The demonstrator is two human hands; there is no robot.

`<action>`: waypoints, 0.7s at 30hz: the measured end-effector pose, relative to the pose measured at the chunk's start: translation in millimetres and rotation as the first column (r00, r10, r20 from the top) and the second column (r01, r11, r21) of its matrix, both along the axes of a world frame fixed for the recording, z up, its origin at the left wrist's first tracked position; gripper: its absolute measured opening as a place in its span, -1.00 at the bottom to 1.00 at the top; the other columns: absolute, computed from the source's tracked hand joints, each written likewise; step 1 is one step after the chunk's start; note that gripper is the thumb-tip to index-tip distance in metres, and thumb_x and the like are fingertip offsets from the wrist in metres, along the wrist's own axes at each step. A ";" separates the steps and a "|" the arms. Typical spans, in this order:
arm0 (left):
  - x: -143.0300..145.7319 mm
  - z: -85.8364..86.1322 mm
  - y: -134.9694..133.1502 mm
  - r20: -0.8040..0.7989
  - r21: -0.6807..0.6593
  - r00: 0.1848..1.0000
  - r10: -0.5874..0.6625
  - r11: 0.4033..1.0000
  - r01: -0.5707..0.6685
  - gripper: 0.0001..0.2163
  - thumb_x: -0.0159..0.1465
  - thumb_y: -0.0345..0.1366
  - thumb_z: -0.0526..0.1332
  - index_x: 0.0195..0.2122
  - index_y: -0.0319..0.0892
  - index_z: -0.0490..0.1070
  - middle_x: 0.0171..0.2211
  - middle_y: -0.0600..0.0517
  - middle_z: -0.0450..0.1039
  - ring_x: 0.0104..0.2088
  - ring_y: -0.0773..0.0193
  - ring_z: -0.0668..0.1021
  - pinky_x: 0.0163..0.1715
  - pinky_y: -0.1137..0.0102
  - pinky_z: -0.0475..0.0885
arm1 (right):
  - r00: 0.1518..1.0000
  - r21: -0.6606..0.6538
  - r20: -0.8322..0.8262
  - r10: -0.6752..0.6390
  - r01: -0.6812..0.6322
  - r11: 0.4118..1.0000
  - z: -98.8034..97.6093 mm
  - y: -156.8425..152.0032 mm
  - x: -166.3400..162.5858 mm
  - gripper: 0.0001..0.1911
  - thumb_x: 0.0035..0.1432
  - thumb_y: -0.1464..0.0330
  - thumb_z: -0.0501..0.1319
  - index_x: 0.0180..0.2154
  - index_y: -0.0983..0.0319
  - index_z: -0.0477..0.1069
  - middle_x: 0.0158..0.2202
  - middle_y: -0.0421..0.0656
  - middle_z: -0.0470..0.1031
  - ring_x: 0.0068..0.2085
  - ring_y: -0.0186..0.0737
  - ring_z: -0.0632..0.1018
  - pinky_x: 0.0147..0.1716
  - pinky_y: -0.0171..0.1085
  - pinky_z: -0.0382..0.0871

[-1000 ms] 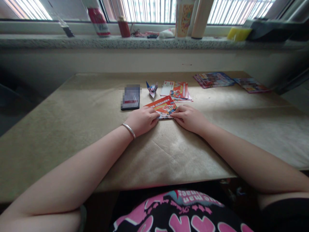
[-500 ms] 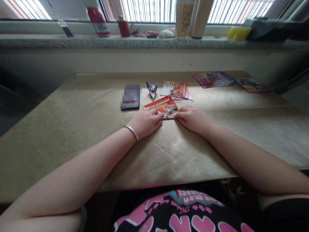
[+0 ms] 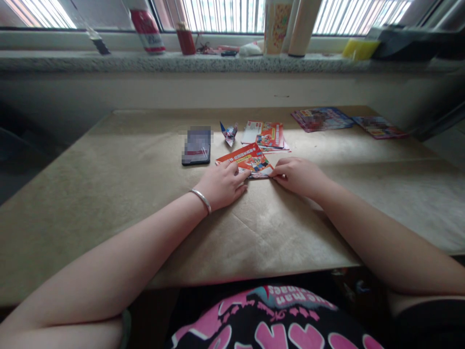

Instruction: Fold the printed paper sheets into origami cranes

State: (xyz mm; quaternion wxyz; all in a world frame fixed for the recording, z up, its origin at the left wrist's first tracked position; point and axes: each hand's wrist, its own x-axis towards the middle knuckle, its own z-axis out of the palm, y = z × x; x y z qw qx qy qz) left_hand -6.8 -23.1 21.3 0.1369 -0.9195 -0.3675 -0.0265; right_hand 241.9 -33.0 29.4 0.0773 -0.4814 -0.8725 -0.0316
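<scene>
A red printed sheet of paper, with a folded strip along its near edge, lies flat on the table. My left hand rests on its left part, fingers stretched over the near fold. At the paper's near right corner, my right hand pinches the edge between thumb and fingers. Just beyond the sheet are a small folded paper crane and a stack of similar red and white printed papers. A dark phone lies left of the crane.
Two piles of colourful printed papers, one nearer and one farther right, lie at the table's back right. Along the granite windowsill stand a red can, a red cylinder, a patterned cup and a yellow block.
My right hand has slid slightly right along the near fold to the corner. My left hand has shifted a little to the right, its fingers still on the paper.
</scene>
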 end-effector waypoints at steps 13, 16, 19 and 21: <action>0.4 -0.7 1.6 -0.010 0.003 1.000 -0.012 1.000 0.012 -0.55 0.37 -0.04 0.01 0.21 -0.06 0.31 -0.04 -0.15 0.40 -0.04 0.05 0.44 -0.06 0.24 0.32 | 0.993 -0.022 0.093 -0.075 0.077 0.997 8.5 -3.6 -0.7 -0.75 0.17 0.39 0.13 -0.26 0.12 0.59 -0.23 -0.18 0.59 -0.25 -0.19 0.55 -0.38 -0.26 0.26; 0.3 -1.4 2.2 -0.004 -0.002 1.000 -0.006 1.000 0.006 -0.55 0.36 -0.04 0.02 0.22 -0.06 0.31 -0.03 -0.14 0.40 -0.04 0.05 0.43 -0.06 0.24 0.32 | 0.993 -0.038 0.091 -0.070 0.073 0.997 10.2 -3.2 1.2 -0.76 0.15 0.38 0.14 -0.28 0.11 0.60 -0.24 -0.20 0.59 -0.27 -0.21 0.55 -0.39 -0.27 0.25; 0.1 -1.8 2.6 0.001 -0.007 1.000 -0.009 1.000 0.009 -0.55 0.35 -0.03 0.03 0.21 -0.06 0.31 -0.04 -0.14 0.40 -0.04 0.06 0.43 -0.06 0.24 0.32 | 0.994 -0.052 0.079 -0.080 0.084 0.995 10.2 -1.7 4.4 -0.77 0.12 0.37 0.17 -0.29 0.08 0.61 -0.24 -0.22 0.60 -0.29 -0.24 0.54 -0.41 -0.28 0.25; -0.1 -1.7 2.7 0.008 -0.007 1.000 -0.013 1.000 0.013 -0.55 0.35 -0.03 0.03 0.20 -0.07 0.32 -0.05 -0.14 0.41 -0.05 0.06 0.44 -0.07 0.24 0.33 | 0.994 -0.063 0.063 -0.086 0.090 0.994 9.4 0.4 7.9 -0.78 0.12 0.36 0.19 -0.30 0.06 0.62 -0.25 -0.23 0.59 -0.31 -0.25 0.53 -0.42 -0.29 0.25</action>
